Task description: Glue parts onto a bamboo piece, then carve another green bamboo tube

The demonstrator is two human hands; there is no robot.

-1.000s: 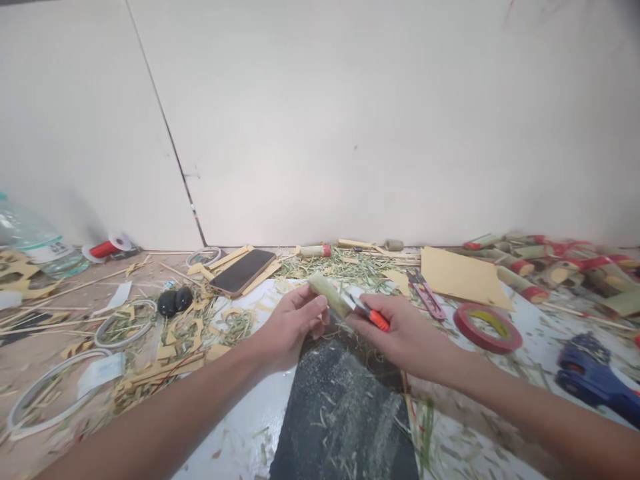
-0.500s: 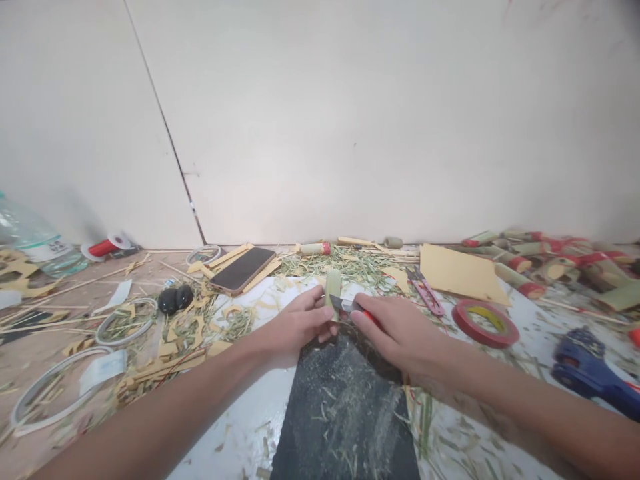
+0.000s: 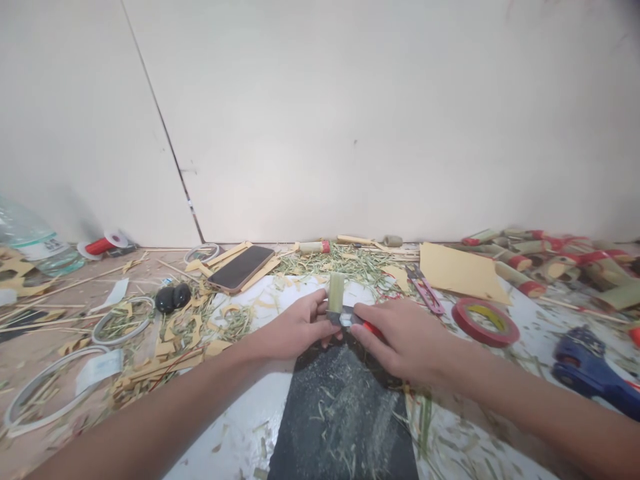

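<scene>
My left hand (image 3: 303, 325) is closed around the lower part of a short pale green bamboo piece (image 3: 336, 292), which points away from me. In my right hand (image 3: 395, 333) is a utility knife (image 3: 371, 328) with a red handle. Its blade lies across the bamboo beside my left thumb. Both hands are just above the far end of a dark, scuffed board (image 3: 345, 413) strewn with thin shavings. My fingers hide the near end of the bamboo.
Right: a pink cutter (image 3: 426, 291), yellow card (image 3: 463, 272), red tape roll (image 3: 485, 322), blue hot glue gun (image 3: 595, 373) and heaped bamboo pieces (image 3: 560, 260). Left: a phone (image 3: 241, 268), white rings (image 3: 55, 390), red wire spool (image 3: 103, 246) and plastic bottle (image 3: 43, 243). A wall (image 3: 320, 120) stands behind.
The knife blade has moved down along the bamboo toward my left thumb and turned more level. More of the bamboo's upper part shows above it. My left hand stays nearly in place.
</scene>
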